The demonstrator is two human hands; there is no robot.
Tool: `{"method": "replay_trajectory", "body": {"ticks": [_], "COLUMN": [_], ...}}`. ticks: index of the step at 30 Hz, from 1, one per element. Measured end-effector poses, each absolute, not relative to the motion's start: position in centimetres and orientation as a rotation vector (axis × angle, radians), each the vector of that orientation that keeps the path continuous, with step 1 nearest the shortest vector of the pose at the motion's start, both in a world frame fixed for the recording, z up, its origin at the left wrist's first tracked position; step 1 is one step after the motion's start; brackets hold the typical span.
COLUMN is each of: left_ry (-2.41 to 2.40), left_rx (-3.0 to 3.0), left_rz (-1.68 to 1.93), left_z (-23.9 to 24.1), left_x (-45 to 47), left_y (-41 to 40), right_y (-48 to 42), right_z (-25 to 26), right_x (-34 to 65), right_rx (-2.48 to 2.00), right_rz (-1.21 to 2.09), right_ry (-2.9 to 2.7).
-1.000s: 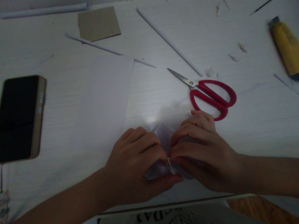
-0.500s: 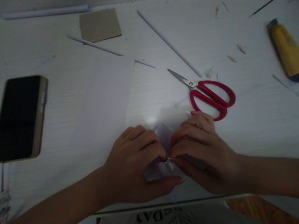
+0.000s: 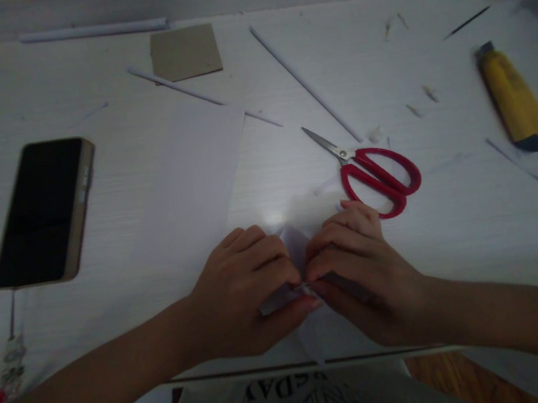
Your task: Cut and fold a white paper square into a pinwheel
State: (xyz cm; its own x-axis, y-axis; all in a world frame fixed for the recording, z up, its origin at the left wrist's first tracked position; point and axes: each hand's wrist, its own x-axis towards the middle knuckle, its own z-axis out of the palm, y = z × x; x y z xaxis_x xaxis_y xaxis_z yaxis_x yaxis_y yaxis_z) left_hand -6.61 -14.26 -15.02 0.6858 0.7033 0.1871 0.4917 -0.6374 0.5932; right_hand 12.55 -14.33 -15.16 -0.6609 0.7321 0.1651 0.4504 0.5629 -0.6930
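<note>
Close to the table's front edge, a small piece of white paper point(image 3: 296, 241) is pinched between both hands. My left hand point(image 3: 249, 288) has its thumb and curled fingers closed on the paper's left part. Opposite it, my right hand point(image 3: 359, 262) grips the right part, fingertips nearly meeting the left ones. My fingers cover much of the paper, so its exact shape is hidden; a corner points up and another part hangs toward me. Red-handled scissors point(image 3: 376, 175) lie just beyond my right hand, and a flat white sheet point(image 3: 188, 173) lies beyond my left.
A phone point(image 3: 41, 212) with a beaded charm point(image 3: 13, 364) lies left. Thin paper rolls point(image 3: 304, 82), a cardboard piece point(image 3: 185, 54) and a thicker roll point(image 3: 94, 31) are farther back. On the right are a yellow tube point(image 3: 519, 100), a dark thin stick point(image 3: 467, 21) and small scraps.
My left thumb has moved up and in, closing against the paper near the fingertips. A lower part of the paper now shows below the hands. The view has shifted slightly.
</note>
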Motion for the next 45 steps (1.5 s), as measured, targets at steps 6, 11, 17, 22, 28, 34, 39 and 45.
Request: {"method": "replay_trajectory", "body": {"ticks": [6, 11, 17, 22, 28, 34, 39, 45], "left_ry": [0.905, 0.894, 0.903, 0.938, 1.118, 1.425, 1.438, 1.437], "left_rx": [2.358, 2.329, 2.274, 2.190, 2.193, 2.311, 2.336, 2.313], "left_rz": [0.556, 0.550, 0.526, 0.546, 0.565, 0.468, 0.402, 0.356], "left_z": [-14.8, -14.8, -14.7, -14.3, -13.8, -13.9, -14.0, -13.6], "left_x": [-6.7, -6.8, -6.9, -6.9, -7.2, -7.6, -7.3, -6.9], "left_y": [-14.2, -14.0, -13.9, -14.0, -13.8, -13.4, -13.5, -13.2], "right_y": [-14.1, -13.9, -13.4, -13.3, -13.1, -13.0, -13.3, -13.7], "right_z": [-14.6, -14.3, -13.9, -14.1, -14.5, -14.3, -14.0, -14.4], "right_x": [12.6, 12.9, 13.1, 13.1, 13.3, 13.7, 13.6, 13.2], "right_rx": [-0.930, -0.908, -0.909, -0.921, -0.963, -0.969, -0.951, -1.008], "right_rz": [0.917, 0.950, 0.945, 0.855, 0.754, 0.724, 0.681, 0.590], "right_ry": [-2.372, -2.411, -2.457, -2.476, -2.498, -2.528, -2.540, -2.508]}}
